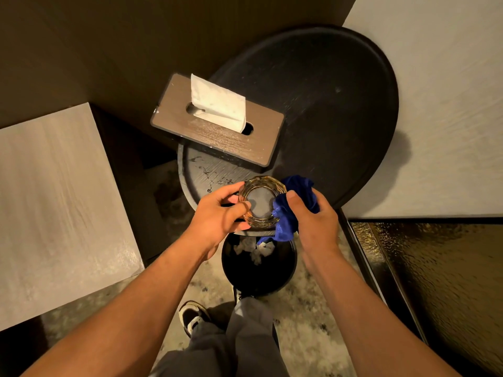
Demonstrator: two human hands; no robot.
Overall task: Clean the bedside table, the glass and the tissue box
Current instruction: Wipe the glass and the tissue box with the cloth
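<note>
My left hand [217, 213] grips a clear faceted glass [260, 201], mouth up, held above the near edge of the lower round shelf [201, 172] of the black bedside table. My right hand [307, 213] holds a blue cloth [288, 213] pressed against the glass's right side. The table's large black round top [340, 104] lies behind. A brown wooden tissue box [217, 131], with a white tissue [215, 102] sticking up from its slot, sits across the left edge of the table.
A black waste bin [258, 270] with crumpled white paper stands on the floor under my hands. A pale bed or counter surface [54, 200] is on the left. A dark textured panel [435, 281] fills the lower right, a white wall [449, 77] the upper right. My shoes and trouser legs are below.
</note>
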